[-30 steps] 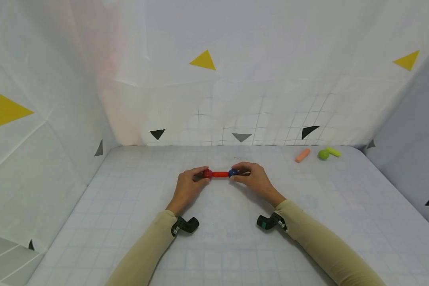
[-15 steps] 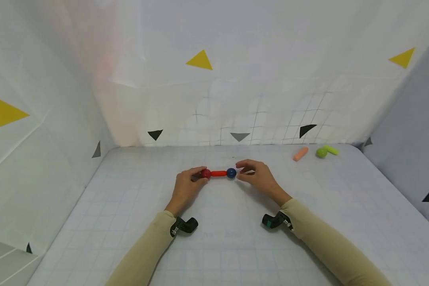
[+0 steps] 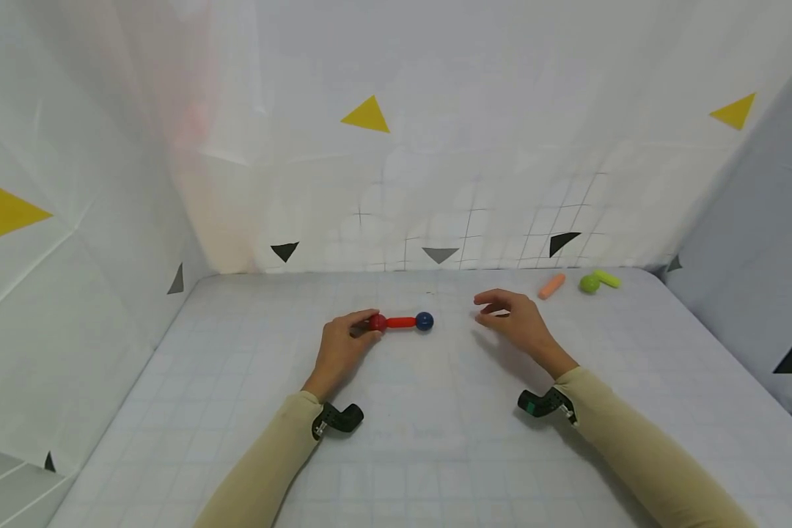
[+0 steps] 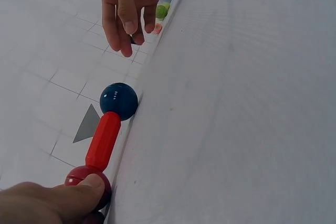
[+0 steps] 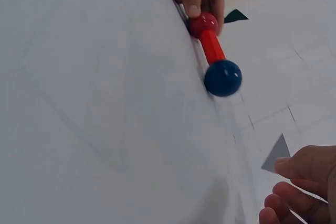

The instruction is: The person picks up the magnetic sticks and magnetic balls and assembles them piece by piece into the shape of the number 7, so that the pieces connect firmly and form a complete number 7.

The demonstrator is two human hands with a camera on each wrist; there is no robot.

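Observation:
My left hand (image 3: 340, 353) pinches a dark red ball (image 4: 79, 174) between thumb and fingers. A bright red rod (image 3: 400, 323) joins that ball to a blue ball (image 3: 424, 321), and the joined piece lies level on the table. My right hand (image 3: 518, 323) is in the air to the right of the blue ball, touching nothing, its fingers loosely bent with a gap to the thumb. In the right wrist view the blue ball (image 5: 223, 78) is plainly apart from the right fingertips.
At the back right of the white gridded table (image 3: 409, 455) lie an orange rod (image 3: 551, 286), a green ball (image 3: 589, 284) and a yellow-green rod (image 3: 607, 279). White sheet walls with yellow and black triangles stand behind and at both sides.
My right hand has let go of the blue ball and moved away to the right. My left hand still holds the dark red ball in about the same place.

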